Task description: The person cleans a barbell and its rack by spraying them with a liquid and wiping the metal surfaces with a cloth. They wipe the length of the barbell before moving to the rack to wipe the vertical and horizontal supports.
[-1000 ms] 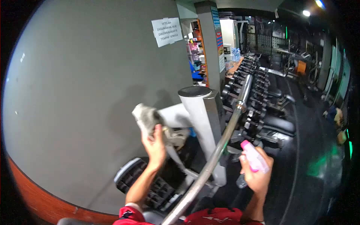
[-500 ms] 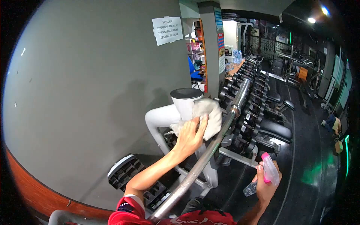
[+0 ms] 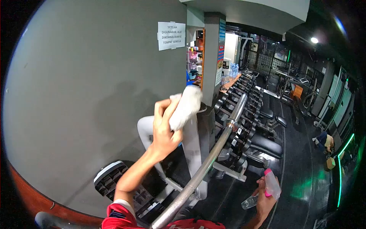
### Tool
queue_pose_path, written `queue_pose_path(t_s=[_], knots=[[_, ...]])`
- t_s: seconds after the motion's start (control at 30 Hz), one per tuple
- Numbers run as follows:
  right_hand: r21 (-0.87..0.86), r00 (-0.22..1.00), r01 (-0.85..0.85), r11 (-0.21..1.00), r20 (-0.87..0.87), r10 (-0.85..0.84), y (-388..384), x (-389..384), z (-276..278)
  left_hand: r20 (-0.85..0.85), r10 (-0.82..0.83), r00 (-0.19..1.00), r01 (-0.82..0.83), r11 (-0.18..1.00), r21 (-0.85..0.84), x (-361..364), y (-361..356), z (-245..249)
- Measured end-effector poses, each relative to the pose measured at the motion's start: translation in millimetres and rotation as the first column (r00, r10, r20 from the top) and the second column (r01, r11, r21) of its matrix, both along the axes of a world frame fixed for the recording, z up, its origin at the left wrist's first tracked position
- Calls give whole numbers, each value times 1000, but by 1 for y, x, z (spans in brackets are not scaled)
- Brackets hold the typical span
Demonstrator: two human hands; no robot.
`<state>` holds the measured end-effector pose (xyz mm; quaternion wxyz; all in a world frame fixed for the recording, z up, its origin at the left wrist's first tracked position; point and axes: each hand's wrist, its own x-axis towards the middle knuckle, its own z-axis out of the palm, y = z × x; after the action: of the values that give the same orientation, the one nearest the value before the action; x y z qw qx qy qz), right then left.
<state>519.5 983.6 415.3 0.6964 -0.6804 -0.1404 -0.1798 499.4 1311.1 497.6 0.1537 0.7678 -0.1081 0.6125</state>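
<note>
A bunched white cloth (image 3: 187, 108) is gripped in my left hand (image 3: 164, 133), raised in front of the white metal frame (image 3: 190, 150) of a gym rack and hiding much of its upright's top. My right hand (image 3: 265, 200), low on the right, is closed around a clear spray bottle (image 3: 249, 202) with a pink-and-white spray head (image 3: 271, 184). Between my two arms a bare steel barbell (image 3: 207, 166) runs diagonally away from my body.
Beyond the bar stands a long rack of black dumbbells (image 3: 244, 131), with padded benches (image 3: 265, 146) to its right. A grey wall with a paper sign (image 3: 171, 36) is on the left. Another person (image 3: 325, 141) bends low at the far right. A black step platform (image 3: 118, 181) leans by the wall.
My left hand has lifted the cloth up and left, away from the side of the upright. The right hand still holds the spray bottle, a little lower in view. My view has shifted slightly.
</note>
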Motion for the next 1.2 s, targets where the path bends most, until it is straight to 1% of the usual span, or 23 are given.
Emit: queue_pose_path(t_s=[0.03, 0.07, 0.13, 0.17, 0.23, 0.3, 0.37, 0.43, 0.47, 0.5, 0.53, 0.57, 0.63, 0.7, 0.73, 0.77, 0.8, 0.83, 0.9, 0.93, 0.97, 1.03, 1.2], knots=[[5, 1000, -19, 1000, -13, 19, 4, 1, -2, -25, 18, 1000, -21, 995, -97, 6, -7, 1], [-53, 999, -32, 998, -14, 31, 7, 4, -6, -102, 48, 994, -56, 995, -78, 12, -16, -5], [-84, 995, -100, 991, 15, 101, 18, 7, -12, -195, 156, 968, -156, 988, 17, 26, -39, -25], [-144, 985, -157, 977, 50, 165, 19, 9, -14, -207, 236, 949, -221, 971, 92, 33, -49, -38], [-141, 984, -143, 980, 89, 157, 26, 7, -11, -183, 274, 944, -252, 958, 135, 34, -53, -59], [-154, 975, -210, 965, 37, 218, 28, 3, -10, -283, 160, 946, -163, 987, 11, 24, -52, -70], [-106, 985, -171, 979, 6, 173, 30, -1, -9, -318, 158, 935, -169, 986, -6, 16, -47, -99], [-140, 985, -169, 976, 2, 171, 29, -2, -9, -453, -25, 891, 0, 999, -55, 8, -39, -128], [-137, 986, -166, 977, 4, 168, 29, -3, -10, -452, -26, 892, 3, 999, -51, 6, -34, -141], [-126, 988, -156, 980, -25, 154, 29, -5, -11, -448, -179, 876, 123, 981, -151, 3, -30, -150], [-116, 989, -146, 982, -52, 141, 29, -5, -11, -427, -327, 843, 239, 939, -247, 2, -25, -157], [-117, 989, -146, 982, -44, 142, 29, -6, -9, -420, -327, 846, 241, 939, -245, -1, -22, -151], [-142, 981, -193, 971, -54, 188, 30, -6, -5, -279, -283, 918, 127, 874, -468, -8, -20, -131], [-137, 980, -197, 971, -48, 193, 34, -7, -5, 147, -318, 937, 338, 705, -623, -5, -20, -95], [-127, 980, -197, 972, -47, 192, 36, -8, -6, 169, -219, 961, 276, 714, -644, -4, -13, -83], [-128, 980, -198, 972, -47, 194, 38, -8, -7, 149, -240, 959, 278, 704, -654, -5, -6, -62], [-131, 976, -216, 968, -54, 211, 39, -7, -8, 109, -174, 979, 205, 801, -563, -9, -6, -34], [-133, 972, -232, 963, -59, 227, 41, -7, -8, 148, -182, 972, 232, 836, -498, -3, -5, -18], [-128, 967, -252, 959, -54, 247, 47, -9, -7, 73, -126, 989, 142, 949, -283, 10, -9, 13], [-125, 962, -273, 954, -55, 268, 50, -9, -5, -51, 17, 999, -21, 998, -60, 14, -9, 24], [-129, 961, -275, 953, -50, 270, 51, -9, -6, -159, 96, 983, -87, 994, 66, 15, -17, 34], [-190, 956, -289, 938, -15, 292, 54, -8, -10, -420, 165, 892, -90, 977, 193, 30, -20, 31], [-145, 953, -303, 942, -22, 303, 44, -11, -12, -414, 173, 893, -118, 981, 155, 36, -11, 29]])
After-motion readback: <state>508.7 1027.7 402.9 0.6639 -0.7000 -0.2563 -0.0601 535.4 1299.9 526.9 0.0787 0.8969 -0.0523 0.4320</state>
